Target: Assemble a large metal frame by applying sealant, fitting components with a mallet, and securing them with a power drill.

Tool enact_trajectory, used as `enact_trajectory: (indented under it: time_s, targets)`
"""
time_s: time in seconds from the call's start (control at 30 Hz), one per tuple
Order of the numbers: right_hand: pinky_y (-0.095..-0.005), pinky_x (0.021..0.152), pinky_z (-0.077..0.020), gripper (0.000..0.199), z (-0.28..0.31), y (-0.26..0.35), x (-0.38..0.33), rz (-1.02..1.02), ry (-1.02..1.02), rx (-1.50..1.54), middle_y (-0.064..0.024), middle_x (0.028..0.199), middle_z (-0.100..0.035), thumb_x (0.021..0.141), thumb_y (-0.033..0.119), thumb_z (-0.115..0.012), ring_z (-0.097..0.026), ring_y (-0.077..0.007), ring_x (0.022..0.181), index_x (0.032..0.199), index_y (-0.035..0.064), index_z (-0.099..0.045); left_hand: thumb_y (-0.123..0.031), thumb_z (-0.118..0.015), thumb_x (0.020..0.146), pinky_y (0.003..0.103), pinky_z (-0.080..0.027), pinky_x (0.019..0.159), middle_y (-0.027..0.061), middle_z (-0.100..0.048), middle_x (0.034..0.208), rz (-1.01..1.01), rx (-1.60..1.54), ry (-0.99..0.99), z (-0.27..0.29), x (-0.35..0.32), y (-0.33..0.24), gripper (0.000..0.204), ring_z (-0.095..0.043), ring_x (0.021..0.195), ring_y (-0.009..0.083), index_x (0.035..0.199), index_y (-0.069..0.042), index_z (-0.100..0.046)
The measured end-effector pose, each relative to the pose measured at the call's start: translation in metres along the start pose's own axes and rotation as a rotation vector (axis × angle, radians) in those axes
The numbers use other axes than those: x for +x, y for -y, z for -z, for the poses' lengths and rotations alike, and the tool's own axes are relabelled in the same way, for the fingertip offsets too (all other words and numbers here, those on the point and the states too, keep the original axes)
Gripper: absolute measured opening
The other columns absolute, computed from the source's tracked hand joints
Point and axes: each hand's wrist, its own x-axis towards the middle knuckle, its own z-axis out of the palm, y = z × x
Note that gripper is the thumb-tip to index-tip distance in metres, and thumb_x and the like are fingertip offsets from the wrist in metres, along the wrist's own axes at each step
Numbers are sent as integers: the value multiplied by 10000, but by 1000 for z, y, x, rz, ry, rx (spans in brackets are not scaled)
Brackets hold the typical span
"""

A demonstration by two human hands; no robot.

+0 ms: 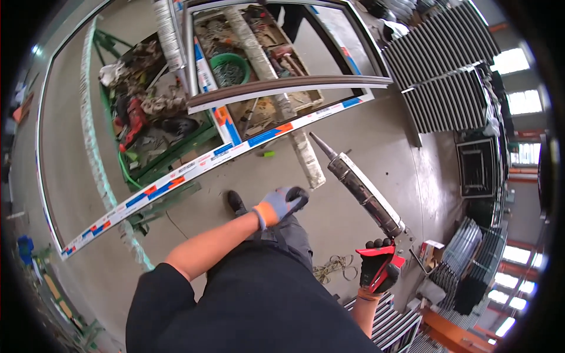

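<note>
My right hand (379,266), in a red and black glove, grips the handle of a long caulking gun (362,190) whose nozzle points up and left toward a window frame. My left hand (283,203), in a grey and orange glove, hangs in the air with fingers loosely curled, holding nothing, just below the frame's lower bar. The large white window frame (194,166) with blue and orange protective tape lies flat in front of me. A brown inner sash (282,87) rests on its upper part.
A green work stand (168,150) under the frame carries tools, rags and a green bowl of screws (230,69). A wrapped profile (306,159) leans through the frame. Stacks of dark profiles (447,65) stand at the right; cord lies on the floor (335,267).
</note>
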Motion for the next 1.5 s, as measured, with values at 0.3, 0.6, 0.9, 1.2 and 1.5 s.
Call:
enact_trajectory:
  time_s: [0.3, 0.6, 0.9, 1.2, 1.5]
  targets:
    - [-514, 984, -403, 641, 8, 1, 14, 81, -113, 87, -92, 1110, -536, 674, 178, -678, -533, -272, 1050, 1251, -6, -467, -393, -705, 857, 329, -569, 752, 53, -632, 1031, -100, -937, 178, -28, 104, -117, 528, -646, 931, 180, 1223, -61, -518]
    - [-533, 1013, -414, 642, 40, 32, 103, 53, -36, -87, -92, 1135, -566, 660, 125, -672, -550, -281, 1105, 1259, -4, -479, -351, -700, 864, 408, -581, 817, 87, -630, 1015, 91, -983, 166, -46, 187, -175, 462, -660, 920, 224, 1178, -52, -539]
    - [-602, 969, -438, 553, 55, 59, 168, 138, -18, -244, -149, 1203, -591, 754, 183, -661, -581, -402, 1102, 1254, -2, -516, -320, -691, 853, 410, -581, 811, 61, -602, 1009, 124, -1101, 208, -61, 264, -207, 382, -641, 919, 204, 1119, -86, -547]
    - [-572, 1007, -400, 572, 18, 53, 233, 110, -158, -296, -203, 1220, -557, 808, 260, -674, -540, -410, 1147, 1267, -13, -467, -312, -647, 877, 425, -567, 819, 108, -642, 988, 239, -1128, 314, -68, 368, -203, 365, -668, 895, 254, 1108, -41, -565]
    - [-566, 1030, -346, 556, 4, 61, 302, 138, -154, -272, -139, 1105, -521, 800, 263, -655, -512, -351, 1091, 1247, 26, -426, -374, -657, 858, 384, -594, 738, 99, -640, 949, 233, -1102, 394, -73, 450, -242, 409, -669, 826, 227, 1085, -46, -569]
